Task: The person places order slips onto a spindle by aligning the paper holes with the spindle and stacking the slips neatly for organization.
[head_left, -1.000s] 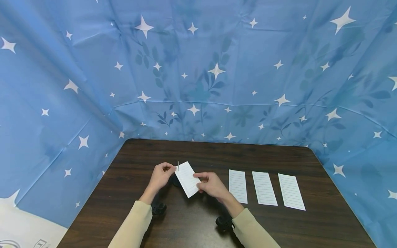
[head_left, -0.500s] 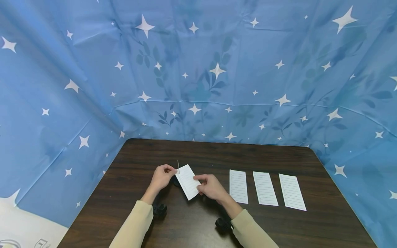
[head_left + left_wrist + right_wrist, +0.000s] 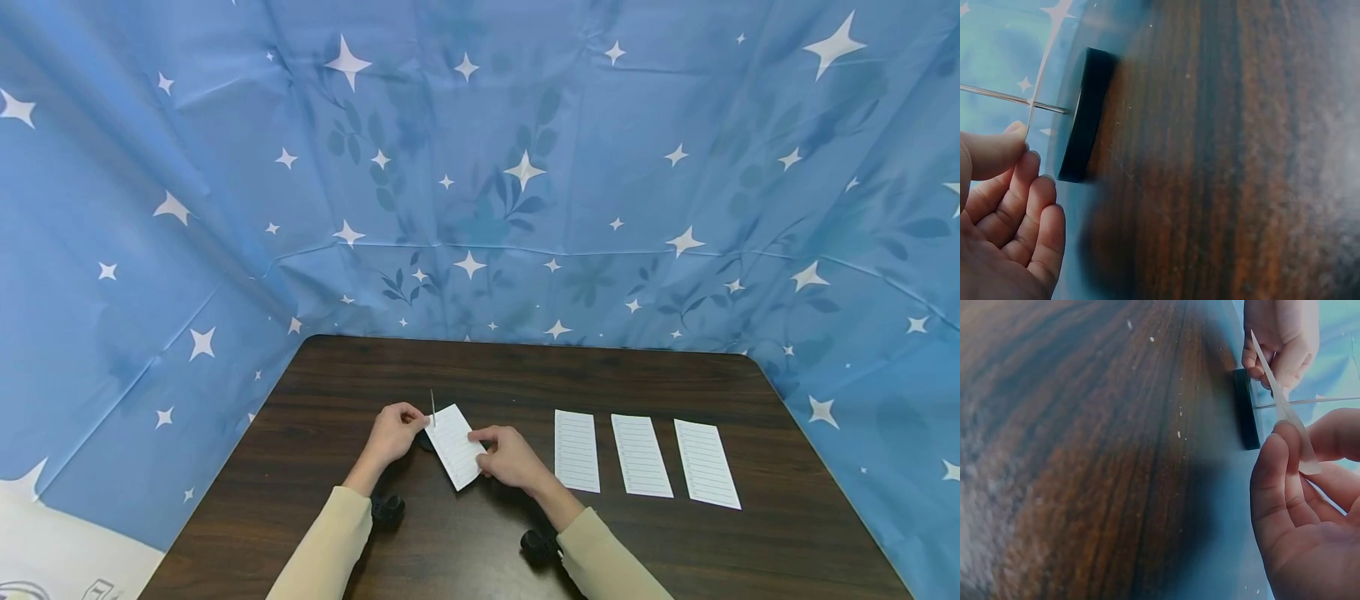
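A white ruled paper slip (image 3: 455,448) is threaded on the thin metal spike (image 3: 432,403) of a bill spike, whose round black base (image 3: 1088,115) stands on the table. Seen edge-on in the right wrist view, the slip (image 3: 1286,409) sits partway along the spike, apart from the base. My left hand (image 3: 393,432) pinches its upper left corner between thumb and forefinger, close to the spike. On the slip's right edge, my right hand (image 3: 512,458) pinches it between thumb and fingers. From the head, the slip and left hand hide most of the base.
To the right, three similar ruled slips lie apart in a row: the nearest (image 3: 577,451), the middle one (image 3: 641,456) and the far right one (image 3: 707,463). The dark wooden table (image 3: 600,550) ends at a blue star-patterned curtain (image 3: 480,208) behind.
Both hands have lowered the slip a little, and it has slid down the spike. More of the spike's tip now shows above the paper. The three slips on the right lie unmoved.
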`<action>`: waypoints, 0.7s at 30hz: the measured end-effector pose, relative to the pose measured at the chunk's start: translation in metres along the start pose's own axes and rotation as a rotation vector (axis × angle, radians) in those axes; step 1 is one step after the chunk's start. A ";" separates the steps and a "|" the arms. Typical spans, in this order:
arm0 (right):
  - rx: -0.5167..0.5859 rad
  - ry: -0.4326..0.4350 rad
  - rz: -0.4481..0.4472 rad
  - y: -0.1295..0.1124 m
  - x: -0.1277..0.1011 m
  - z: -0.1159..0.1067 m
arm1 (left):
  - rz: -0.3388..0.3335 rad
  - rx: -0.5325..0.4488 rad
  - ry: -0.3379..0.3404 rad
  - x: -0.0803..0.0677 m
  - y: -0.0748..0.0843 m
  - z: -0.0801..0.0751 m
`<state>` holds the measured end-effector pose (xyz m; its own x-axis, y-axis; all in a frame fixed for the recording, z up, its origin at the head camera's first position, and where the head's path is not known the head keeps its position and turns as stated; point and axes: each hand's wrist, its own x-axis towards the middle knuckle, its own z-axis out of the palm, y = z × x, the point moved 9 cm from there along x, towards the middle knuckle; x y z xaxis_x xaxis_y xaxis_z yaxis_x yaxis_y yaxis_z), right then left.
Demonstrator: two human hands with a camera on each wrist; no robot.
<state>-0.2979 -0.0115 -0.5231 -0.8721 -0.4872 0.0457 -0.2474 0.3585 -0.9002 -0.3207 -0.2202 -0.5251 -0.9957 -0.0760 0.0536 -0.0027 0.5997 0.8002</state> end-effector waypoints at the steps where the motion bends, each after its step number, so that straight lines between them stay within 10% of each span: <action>1: -0.007 0.001 -0.004 0.000 0.000 0.000 | -0.003 0.003 0.001 0.000 0.000 0.000; 21: -0.094 -0.008 -0.034 -0.002 0.000 0.004 | 0.048 0.075 -0.023 0.000 0.001 0.008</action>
<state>-0.2956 -0.0152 -0.5232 -0.8590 -0.5069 0.0718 -0.3160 0.4147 -0.8533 -0.3212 -0.2126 -0.5289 -0.9967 -0.0281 0.0768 0.0392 0.6601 0.7502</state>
